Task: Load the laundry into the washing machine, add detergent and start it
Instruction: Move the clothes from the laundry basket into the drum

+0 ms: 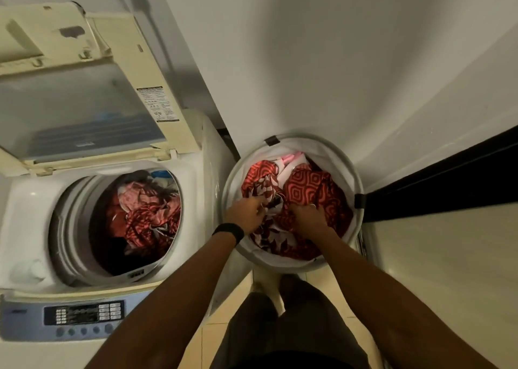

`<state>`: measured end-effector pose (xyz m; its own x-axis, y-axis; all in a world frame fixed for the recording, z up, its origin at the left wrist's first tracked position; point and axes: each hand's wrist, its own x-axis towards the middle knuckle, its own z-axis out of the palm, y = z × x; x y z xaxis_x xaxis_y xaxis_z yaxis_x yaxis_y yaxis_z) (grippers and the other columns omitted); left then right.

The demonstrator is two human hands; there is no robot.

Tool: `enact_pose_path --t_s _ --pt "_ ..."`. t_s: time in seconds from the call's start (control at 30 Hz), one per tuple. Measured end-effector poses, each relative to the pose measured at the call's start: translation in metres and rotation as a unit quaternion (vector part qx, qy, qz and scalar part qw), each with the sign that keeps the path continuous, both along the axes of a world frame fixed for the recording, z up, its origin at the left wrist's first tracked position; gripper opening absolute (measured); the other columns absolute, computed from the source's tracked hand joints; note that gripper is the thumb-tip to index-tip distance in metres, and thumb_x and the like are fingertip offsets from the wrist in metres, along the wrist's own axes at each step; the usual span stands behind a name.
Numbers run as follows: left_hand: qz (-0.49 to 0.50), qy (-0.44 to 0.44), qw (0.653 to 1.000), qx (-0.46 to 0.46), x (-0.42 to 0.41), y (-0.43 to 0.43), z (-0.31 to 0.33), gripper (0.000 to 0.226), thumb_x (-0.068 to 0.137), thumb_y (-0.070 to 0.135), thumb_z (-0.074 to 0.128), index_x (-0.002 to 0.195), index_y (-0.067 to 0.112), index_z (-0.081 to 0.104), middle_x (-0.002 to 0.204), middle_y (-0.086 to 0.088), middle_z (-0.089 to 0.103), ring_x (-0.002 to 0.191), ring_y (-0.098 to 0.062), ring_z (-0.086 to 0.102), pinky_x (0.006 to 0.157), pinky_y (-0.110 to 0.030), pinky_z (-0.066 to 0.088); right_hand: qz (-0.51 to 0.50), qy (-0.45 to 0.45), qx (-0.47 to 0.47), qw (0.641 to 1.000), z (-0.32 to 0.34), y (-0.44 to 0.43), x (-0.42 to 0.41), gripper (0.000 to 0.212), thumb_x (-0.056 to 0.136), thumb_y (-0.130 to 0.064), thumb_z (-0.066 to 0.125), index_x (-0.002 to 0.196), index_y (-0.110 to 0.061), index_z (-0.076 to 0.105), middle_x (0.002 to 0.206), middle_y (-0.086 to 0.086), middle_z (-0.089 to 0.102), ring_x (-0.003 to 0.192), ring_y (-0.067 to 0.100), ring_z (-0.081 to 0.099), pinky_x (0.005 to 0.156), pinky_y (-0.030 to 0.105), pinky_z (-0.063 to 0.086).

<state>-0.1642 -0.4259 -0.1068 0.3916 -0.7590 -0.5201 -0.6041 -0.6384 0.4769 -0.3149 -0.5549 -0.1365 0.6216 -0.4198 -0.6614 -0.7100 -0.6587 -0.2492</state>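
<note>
A white top-loading washing machine [25, 217] stands at the left with its lid [81, 111] raised. Red patterned clothes [145, 214] lie in its drum. To its right a round white laundry basket [302, 140] sits on the floor, holding red and white patterned laundry [311, 189]. Both my hands are down in the basket. My left hand [246, 211], with a black band on its wrist, grips the cloth with curled fingers. My right hand [308, 216] grips the red cloth beside it, its fingertips buried in the fabric.
The machine's control panel [84, 312] with buttons faces me at the lower left. A white wall rises behind the basket, and a dark gap [437, 178] runs along the right beside a pale surface. My legs stand on the tiled floor [224, 312] below.
</note>
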Motion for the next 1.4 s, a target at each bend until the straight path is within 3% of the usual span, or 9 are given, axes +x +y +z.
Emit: enact_pose_path --t_s 0.3,0.43,0.57,0.67,0.8,0.93,1.07,1.23,1.4 --pt "-0.016 0.136 0.990 0.017 -0.012 0.003 -0.003 0.081 0.089 0.010 0.068 0.160 0.029 0.034 0.164 -0.017 0.026 0.147 -0.038 0.035 0.122 -0.045 0.033 -0.100 -0.362 0.093 0.922 0.065 0.026 0.008 0.015 0.088 -0.002 0.066 0.073 -0.005 0.064 0.073 -0.007 0.052 0.074 0.004 0.046 0.076 0.019 0.035" --pt "0.031 0.084 0.991 -0.100 -0.014 0.009 0.014 0.012 0.086 0.022 0.068 0.081 0.013 0.072 0.098 -0.014 0.073 0.093 -0.035 0.067 0.085 -0.042 0.054 -0.136 -0.333 0.217 0.907 0.090 0.036 -0.010 0.016 0.095 -0.010 0.061 0.081 -0.012 0.066 0.084 0.003 0.063 0.085 0.011 0.059 0.084 0.028 0.047" --pt "0.131 0.113 0.962 -0.210 -0.022 0.018 0.028 0.006 0.092 0.021 0.074 0.087 0.020 0.072 0.092 0.007 0.073 0.088 -0.012 0.066 0.081 -0.030 0.052 -0.501 -0.364 0.264 0.739 0.096 0.037 -0.020 0.034 0.100 -0.043 0.046 0.107 -0.023 0.073 0.122 0.006 0.069 0.114 0.025 0.066 0.087 0.038 0.058" --pt "0.148 0.161 0.938 -0.268 -0.035 0.022 0.034 0.026 0.094 0.021 0.075 0.119 0.025 0.067 0.112 0.016 0.067 0.104 0.002 0.060 0.099 -0.025 0.048 -0.636 -0.285 0.124 0.706 0.079 0.045 -0.023 0.050 0.098 -0.052 0.061 0.138 -0.022 0.057 0.149 0.011 0.049 0.134 0.035 0.051 0.113 0.052 0.045" --pt "-0.071 0.231 0.956 -0.164 -0.044 0.023 0.038 0.079 0.084 0.015 0.082 0.152 0.023 0.041 0.153 -0.002 0.048 0.138 -0.014 0.042 0.118 -0.038 0.033 -0.724 -0.275 0.308 0.552 0.065 0.053 -0.028 0.051 0.110 -0.024 0.046 0.156 -0.004 0.032 0.114 0.016 0.059 0.112 0.026 0.060 0.116 0.045 0.039" --pt "-0.173 0.325 0.929 0.021 -0.011 0.022 0.038 0.080 0.086 0.016 0.080 0.151 0.032 0.036 0.155 0.000 0.043 0.136 -0.016 0.042 0.114 -0.039 0.035 -0.703 -0.328 0.282 0.564 0.082 0.053 -0.026 0.037 0.096 -0.010 0.067 0.131 -0.012 0.057 0.112 0.022 0.069 0.104 0.042 0.068 0.094 0.055 0.056" --pt "0.164 0.346 0.914 -0.134 0.022 0.005 0.050 0.012 0.101 0.024 0.063 0.110 0.017 0.059 0.104 -0.003 0.068 0.096 -0.024 0.065 0.073 -0.021 0.054 -0.714 -0.349 0.271 0.543 0.093 0.064 -0.015 0.032 0.087 0.000 0.061 0.118 -0.007 0.063 0.105 0.022 0.074 0.093 0.040 0.073 0.082 0.048 0.062" --pt "0.172 0.305 0.935 -0.052 0.012 -0.042 0.059 0.063 0.105 0.052 0.051 0.156 0.020 0.035 0.158 -0.012 0.042 0.146 -0.035 0.040 0.122 -0.050 0.032 -0.548 -0.339 0.270 0.716 0.104 0.091 0.006 0.021 0.090 -0.001 0.066 0.107 -0.007 0.077 0.102 0.014 0.079 0.091 0.030 0.077 0.081 0.038 0.063" --pt "0.213 0.342 0.915 0.003 0.003 -0.058 0.056 0.047 0.109 0.016 0.047 0.151 -0.004 0.043 0.155 -0.026 0.046 0.142 -0.041 0.047 0.119 -0.049 0.038 -0.478 -0.378 0.117 0.784 0.103 0.098 0.013 0.029 0.094 0.000 0.063 0.119 -0.014 0.071 0.120 -0.003 0.068 0.109 0.008 0.062 0.110 0.032 0.046"
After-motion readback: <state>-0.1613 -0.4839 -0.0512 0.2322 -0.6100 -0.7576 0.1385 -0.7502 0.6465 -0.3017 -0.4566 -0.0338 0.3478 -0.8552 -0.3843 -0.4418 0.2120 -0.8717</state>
